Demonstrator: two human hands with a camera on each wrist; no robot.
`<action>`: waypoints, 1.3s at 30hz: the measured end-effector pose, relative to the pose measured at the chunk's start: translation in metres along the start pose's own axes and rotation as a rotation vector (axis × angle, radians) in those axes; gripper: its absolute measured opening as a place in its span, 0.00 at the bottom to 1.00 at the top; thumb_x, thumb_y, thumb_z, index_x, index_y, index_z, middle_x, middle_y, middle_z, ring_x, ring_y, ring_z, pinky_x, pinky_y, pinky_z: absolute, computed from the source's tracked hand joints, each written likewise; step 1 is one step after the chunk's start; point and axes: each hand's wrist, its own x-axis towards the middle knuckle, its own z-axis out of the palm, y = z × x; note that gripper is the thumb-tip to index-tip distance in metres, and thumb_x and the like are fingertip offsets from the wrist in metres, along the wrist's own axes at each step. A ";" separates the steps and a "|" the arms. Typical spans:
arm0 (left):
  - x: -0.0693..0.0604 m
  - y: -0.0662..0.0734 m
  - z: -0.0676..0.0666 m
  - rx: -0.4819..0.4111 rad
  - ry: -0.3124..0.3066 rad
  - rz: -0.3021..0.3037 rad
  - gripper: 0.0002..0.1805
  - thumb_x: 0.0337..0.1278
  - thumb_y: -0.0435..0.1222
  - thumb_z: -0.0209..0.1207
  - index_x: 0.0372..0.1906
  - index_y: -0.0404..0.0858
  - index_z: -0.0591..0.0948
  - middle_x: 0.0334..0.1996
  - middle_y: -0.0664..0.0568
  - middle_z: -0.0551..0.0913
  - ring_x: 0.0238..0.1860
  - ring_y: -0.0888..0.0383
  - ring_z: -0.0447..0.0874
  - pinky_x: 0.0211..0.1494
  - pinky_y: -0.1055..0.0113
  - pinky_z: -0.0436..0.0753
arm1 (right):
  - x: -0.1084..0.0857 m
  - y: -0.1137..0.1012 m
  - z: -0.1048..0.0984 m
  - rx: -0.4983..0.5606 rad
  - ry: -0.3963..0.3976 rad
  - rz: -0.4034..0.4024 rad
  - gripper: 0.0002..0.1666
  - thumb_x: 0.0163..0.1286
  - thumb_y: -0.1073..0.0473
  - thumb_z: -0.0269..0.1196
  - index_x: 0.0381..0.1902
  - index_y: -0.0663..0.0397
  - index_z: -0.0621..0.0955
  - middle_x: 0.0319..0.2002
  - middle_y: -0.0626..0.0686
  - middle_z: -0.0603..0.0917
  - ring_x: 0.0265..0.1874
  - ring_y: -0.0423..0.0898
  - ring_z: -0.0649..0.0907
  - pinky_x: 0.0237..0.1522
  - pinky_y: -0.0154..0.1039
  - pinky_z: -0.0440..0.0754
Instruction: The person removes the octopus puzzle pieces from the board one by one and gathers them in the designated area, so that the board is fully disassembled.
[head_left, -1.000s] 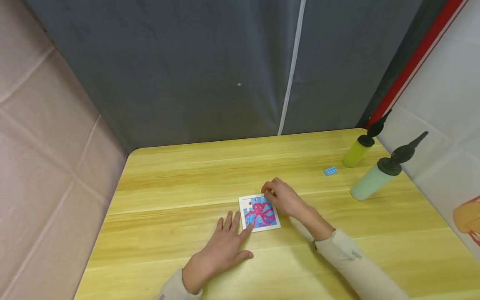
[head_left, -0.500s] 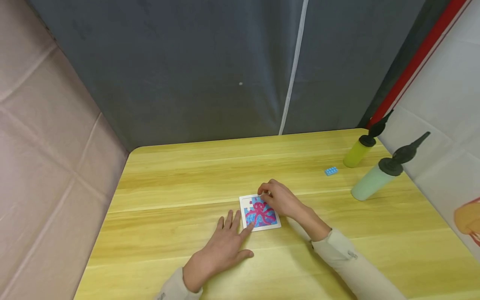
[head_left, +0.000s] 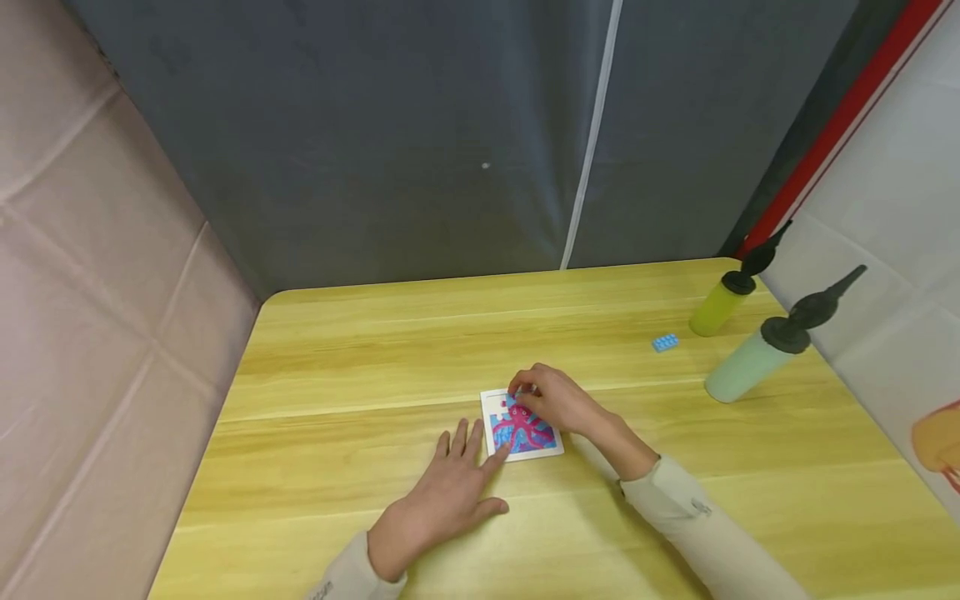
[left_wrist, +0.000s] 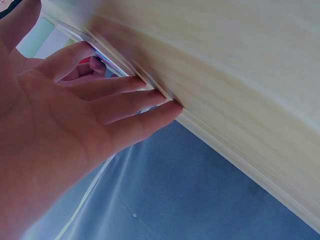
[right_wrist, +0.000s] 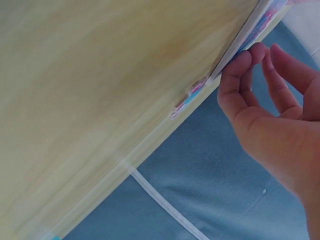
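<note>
A small jigsaw puzzle (head_left: 536,437) with a pink octopus on blue lies in a white frame on the wooden table. White backing shows at its upper left. My left hand (head_left: 442,496) lies with spread, straight fingers beside the frame; its index fingertip touches the lower left part. At the puzzle's top edge, my right hand (head_left: 558,402) has thumb and index finger pinched together, apparently on a puzzle piece that the fingertips mostly cover. In the right wrist view, a loose pink and blue piece (right_wrist: 190,97) lies on the table beyond the frame; the head view hides it behind the hand.
A blue toy brick (head_left: 665,342) lies at the right of the table. Behind it stand a yellow-green pump bottle (head_left: 716,310) and a pale green one (head_left: 748,367), both with black tops. A dark curtain (head_left: 375,150) hangs beyond the far edge.
My right hand has slid left along the puzzle's top edge, from near the upper right corner toward the middle. The left hand stays in place.
</note>
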 end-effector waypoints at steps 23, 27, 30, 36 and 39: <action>-0.001 -0.001 -0.002 -0.011 0.001 0.019 0.42 0.67 0.60 0.59 0.80 0.49 0.64 0.80 0.28 0.55 0.80 0.28 0.52 0.77 0.34 0.62 | 0.000 -0.003 0.002 -0.061 -0.055 -0.063 0.11 0.74 0.63 0.63 0.49 0.49 0.89 0.45 0.54 0.80 0.35 0.44 0.74 0.38 0.37 0.74; -0.001 0.001 -0.002 -0.030 0.001 0.019 0.42 0.67 0.60 0.60 0.80 0.49 0.64 0.80 0.27 0.54 0.80 0.28 0.51 0.77 0.34 0.62 | 0.000 -0.001 0.000 -0.046 -0.053 -0.070 0.11 0.75 0.64 0.61 0.46 0.49 0.89 0.45 0.55 0.80 0.35 0.44 0.74 0.38 0.37 0.75; -0.001 0.002 -0.001 -0.029 0.001 0.014 0.42 0.67 0.60 0.60 0.80 0.49 0.64 0.79 0.27 0.55 0.80 0.28 0.52 0.77 0.34 0.62 | 0.000 -0.002 -0.002 -0.036 -0.051 -0.075 0.12 0.76 0.65 0.59 0.46 0.49 0.89 0.43 0.52 0.81 0.35 0.43 0.75 0.39 0.37 0.75; -0.003 0.003 0.001 -0.014 -0.006 -0.017 0.43 0.67 0.61 0.59 0.81 0.50 0.63 0.80 0.27 0.55 0.80 0.28 0.51 0.77 0.34 0.62 | 0.003 -0.003 -0.001 -0.019 -0.047 -0.096 0.12 0.77 0.65 0.59 0.53 0.54 0.85 0.41 0.50 0.82 0.35 0.42 0.76 0.41 0.36 0.77; -0.004 0.003 0.003 -0.009 -0.007 -0.031 0.43 0.67 0.61 0.59 0.81 0.50 0.63 0.80 0.28 0.54 0.81 0.29 0.51 0.78 0.34 0.61 | 0.004 -0.002 0.000 0.000 -0.044 -0.097 0.11 0.77 0.65 0.59 0.52 0.55 0.85 0.40 0.50 0.82 0.37 0.42 0.77 0.42 0.36 0.78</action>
